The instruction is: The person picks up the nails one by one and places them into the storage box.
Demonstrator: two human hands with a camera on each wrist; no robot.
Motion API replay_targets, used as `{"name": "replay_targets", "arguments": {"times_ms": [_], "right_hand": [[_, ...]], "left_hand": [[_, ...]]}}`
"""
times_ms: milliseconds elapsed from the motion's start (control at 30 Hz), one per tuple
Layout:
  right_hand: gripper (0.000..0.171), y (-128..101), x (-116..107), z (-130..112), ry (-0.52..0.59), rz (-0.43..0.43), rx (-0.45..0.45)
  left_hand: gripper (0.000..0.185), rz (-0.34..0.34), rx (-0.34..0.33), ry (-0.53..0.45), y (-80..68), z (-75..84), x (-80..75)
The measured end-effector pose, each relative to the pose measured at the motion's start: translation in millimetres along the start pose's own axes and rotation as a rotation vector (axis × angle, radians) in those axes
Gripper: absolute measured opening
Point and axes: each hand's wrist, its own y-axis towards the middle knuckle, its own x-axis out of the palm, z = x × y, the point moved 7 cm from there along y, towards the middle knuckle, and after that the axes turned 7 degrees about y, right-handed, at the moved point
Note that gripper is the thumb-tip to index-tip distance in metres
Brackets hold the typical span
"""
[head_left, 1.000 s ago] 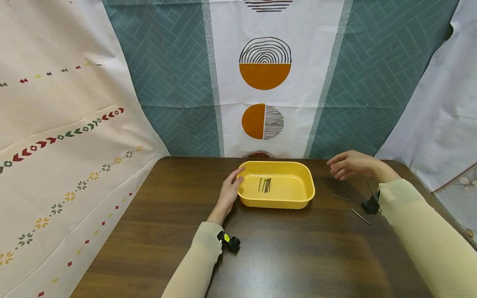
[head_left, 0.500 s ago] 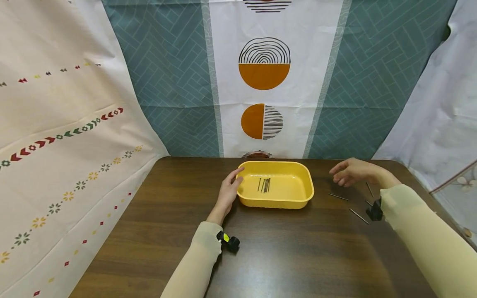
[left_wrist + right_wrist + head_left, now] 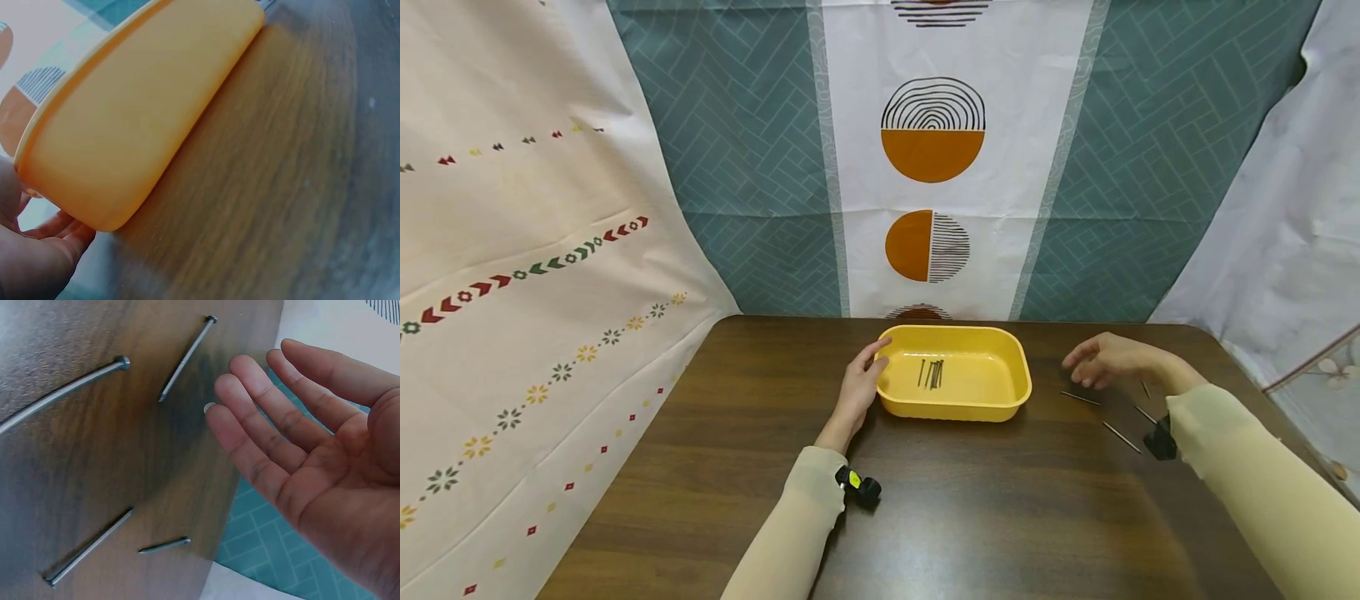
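Note:
A yellow plastic tray stands on the table, and a small group of nails lies inside it, left of the middle. My left hand holds the tray's left end. In the left wrist view, fingers touch the outer wall below the rim and the thumb is near the rim. Right of the tray, my right hand hovers above the table with relaxed fingers and nothing in it. Loose nails lie beneath and near it: one nail is by the fingertips, with a bent-looking nail, a nail and a shorter-looking nail about it.
The brown wooden table extends in front of the tray. Behind it hangs a teal and white patterned cloth. A cream cloth hangs at the left, and a pale cloth at the right.
My right hand has moved a little lower and nearer in the head view, over the loose nails. The left hand and the tray stay where they were.

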Motion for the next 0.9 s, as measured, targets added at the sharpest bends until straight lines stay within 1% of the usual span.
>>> {"name": "replay_targets", "arguments": {"times_ms": [300,600,900], "right_hand": [[0.040,1.6,7.0,7.4,-0.020,0.000,-0.023],[0.038,-0.1,14.0,16.5,0.057,0.021,-0.025],[0.037,0.7,15.7,20.0,0.054,0.063,-0.052]], "left_hand": [[0.038,-0.002,-0.001,0.004,-0.1,-1.1,-0.6],[0.038,-0.002,0.001,-0.002,-1.1,0.1,-0.6],[0.039,-0.017,0.006,-0.009,0.2,-0.5,-0.4]]}}
